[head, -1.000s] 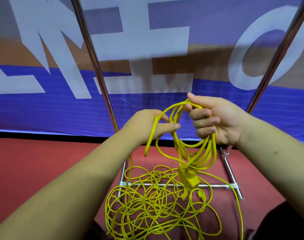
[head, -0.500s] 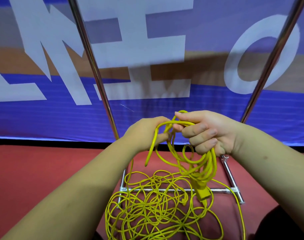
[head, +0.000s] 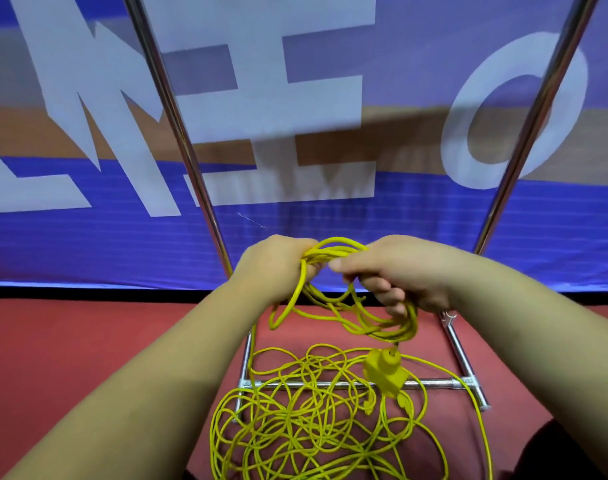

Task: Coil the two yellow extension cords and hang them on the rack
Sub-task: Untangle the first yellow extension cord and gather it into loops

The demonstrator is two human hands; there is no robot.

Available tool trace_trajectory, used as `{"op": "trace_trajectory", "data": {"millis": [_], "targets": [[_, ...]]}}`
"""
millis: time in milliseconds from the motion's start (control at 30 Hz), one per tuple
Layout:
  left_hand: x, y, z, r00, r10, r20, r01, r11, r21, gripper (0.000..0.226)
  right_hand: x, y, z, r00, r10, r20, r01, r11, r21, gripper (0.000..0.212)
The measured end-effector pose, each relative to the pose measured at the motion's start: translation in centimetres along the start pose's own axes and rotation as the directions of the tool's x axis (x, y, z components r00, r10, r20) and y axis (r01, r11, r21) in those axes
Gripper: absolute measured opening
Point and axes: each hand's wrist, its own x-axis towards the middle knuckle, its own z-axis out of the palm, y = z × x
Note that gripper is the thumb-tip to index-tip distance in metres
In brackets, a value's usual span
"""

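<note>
A small coil of yellow extension cord (head: 371,320) hangs in front of me, held at its top by both hands. My left hand (head: 274,265) grips the loops on the left, and my right hand (head: 399,271) grips them on the right, close together. A yellow plug block (head: 384,374) dangles below the coil. Loose yellow cord (head: 295,420) lies tangled on the red floor across the rack's base. The metal rack (head: 177,119) rises behind my hands as two slanted poles.
The rack's base bar (head: 434,383) and right foot (head: 465,362) lie on the red floor (head: 70,344). A blue banner with large white letters (head: 295,98) stands close behind. The rack's right pole (head: 524,133) slants up to the right.
Both hands have dropped lower and come together at the top of the coil. The left hand now closes round the loops. The plug block hangs lower and further right.
</note>
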Motion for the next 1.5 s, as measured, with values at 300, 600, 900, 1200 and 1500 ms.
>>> {"op": "trace_trajectory", "data": {"millis": [300,600,900,1200,1500], "targets": [[0.4,-1.0,0.7,0.966,-0.052,0.255,0.096,0.982,-0.165,0.066,1.6,1.7,0.0,0.978,0.001,-0.209,0.001,1.0,0.01,0.025],[-1.0,0.8,-0.6,0.993,0.032,0.112,0.02,0.901,-0.433,0.01,2.6,2.2,0.0,0.987,0.072,-0.143,-0.035,0.969,0.246,0.053],[-1.4,-0.7,0.4,0.996,-0.04,0.08,0.074,0.871,-0.485,0.032,2.2,1.4,1.3,0.998,-0.031,-0.048,0.046,0.935,0.352,0.023],[-2.1,-7.0,2.9,0.739,0.199,0.644,0.211,0.839,-0.501,0.029,0.5,0.6,-0.6,0.998,-0.064,-0.018,0.066,0.965,0.253,0.025],[-1.5,-3.4,-2.8,0.955,0.289,-0.063,-0.282,0.82,-0.498,0.021,1.5,1.7,-0.8,0.999,-0.048,0.012,0.047,0.995,0.088,0.066]]}}
